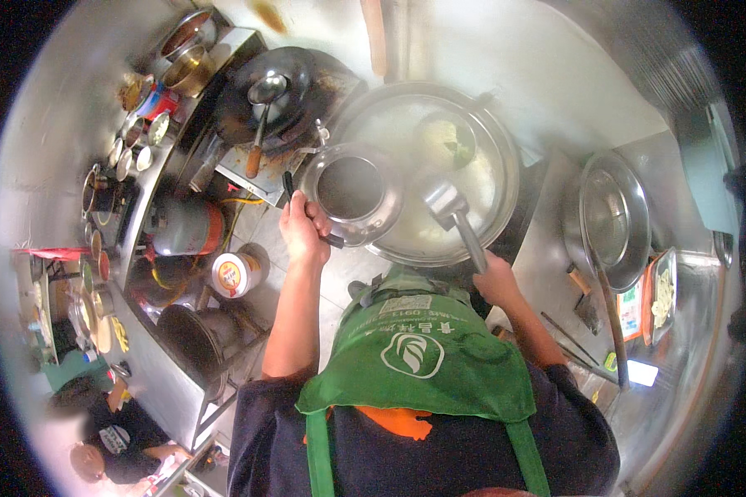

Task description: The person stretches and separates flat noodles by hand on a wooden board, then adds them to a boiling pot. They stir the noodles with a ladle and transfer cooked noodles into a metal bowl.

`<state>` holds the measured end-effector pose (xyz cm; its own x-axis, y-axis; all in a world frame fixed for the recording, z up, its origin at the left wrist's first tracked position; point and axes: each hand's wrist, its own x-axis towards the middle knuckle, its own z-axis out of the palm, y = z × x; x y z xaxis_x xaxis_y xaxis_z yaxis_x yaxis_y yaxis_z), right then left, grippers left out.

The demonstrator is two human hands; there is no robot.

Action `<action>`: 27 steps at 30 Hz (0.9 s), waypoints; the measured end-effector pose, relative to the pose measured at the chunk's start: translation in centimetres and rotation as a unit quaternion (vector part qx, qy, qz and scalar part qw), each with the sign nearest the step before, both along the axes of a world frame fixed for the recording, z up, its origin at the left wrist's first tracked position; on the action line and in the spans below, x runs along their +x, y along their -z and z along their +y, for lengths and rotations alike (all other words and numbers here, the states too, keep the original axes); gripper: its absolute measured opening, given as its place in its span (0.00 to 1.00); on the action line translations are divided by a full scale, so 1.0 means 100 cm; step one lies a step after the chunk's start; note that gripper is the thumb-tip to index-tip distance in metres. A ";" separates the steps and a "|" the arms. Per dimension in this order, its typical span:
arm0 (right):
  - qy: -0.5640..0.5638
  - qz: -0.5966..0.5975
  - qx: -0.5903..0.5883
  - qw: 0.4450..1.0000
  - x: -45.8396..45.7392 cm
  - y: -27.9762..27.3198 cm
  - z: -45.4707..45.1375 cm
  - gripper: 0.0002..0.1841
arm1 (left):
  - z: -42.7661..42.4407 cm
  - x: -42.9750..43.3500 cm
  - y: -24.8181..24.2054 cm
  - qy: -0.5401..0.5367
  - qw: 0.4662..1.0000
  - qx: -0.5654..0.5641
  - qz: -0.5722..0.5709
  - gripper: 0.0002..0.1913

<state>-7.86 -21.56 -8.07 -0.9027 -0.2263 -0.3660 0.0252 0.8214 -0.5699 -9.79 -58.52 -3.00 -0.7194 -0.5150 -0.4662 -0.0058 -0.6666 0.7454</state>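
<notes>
My left hand (304, 227) grips the black side handle of a round stainless steel pot (390, 189), which is held tilted at the left edge of a large, wide pot (511, 186). Its inside looks dark grey, and I cannot tell what it contains. My right hand (497, 282) is closed around the metal handle of a dipper (444, 197), whose head is over the large pot's cloudy pale liquid (382, 124). Further back in that pot is a round pale patch with some green (446, 144), blurred by steam; I cannot tell what it is.
A blackened wok (236, 87) holds a wood-handled ladle (260, 127) at the back left. Below are a gas cylinder (183, 227) and a white bucket (235, 275). A metal basin (637, 217) and a tray of pale food (662, 298) lie right. Another person (115, 435) is lower left.
</notes>
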 end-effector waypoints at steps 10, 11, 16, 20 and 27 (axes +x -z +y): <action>0.051 -0.208 0.034 0.976 -0.076 0.112 -0.082 0.08 | -0.008 0.009 0.001 0.004 1.000 -0.001 -0.008 0.11; 0.058 -0.245 0.010 0.968 -0.082 0.123 -0.088 0.08 | -0.008 0.010 0.001 -0.001 1.000 0.000 -0.014 0.11; 0.050 -0.292 -0.289 0.910 -0.085 0.173 -0.072 0.05 | -0.006 0.007 0.000 -0.005 1.000 -0.001 -0.027 0.10; 0.230 -0.461 -0.508 0.690 -0.056 0.160 -0.024 0.08 | -0.005 0.005 0.001 -0.008 1.000 -0.002 -0.028 0.09; 0.287 -0.424 -0.544 0.665 0.012 0.030 0.024 0.11 | -0.002 0.000 0.003 0.008 1.000 -0.006 -0.018 0.10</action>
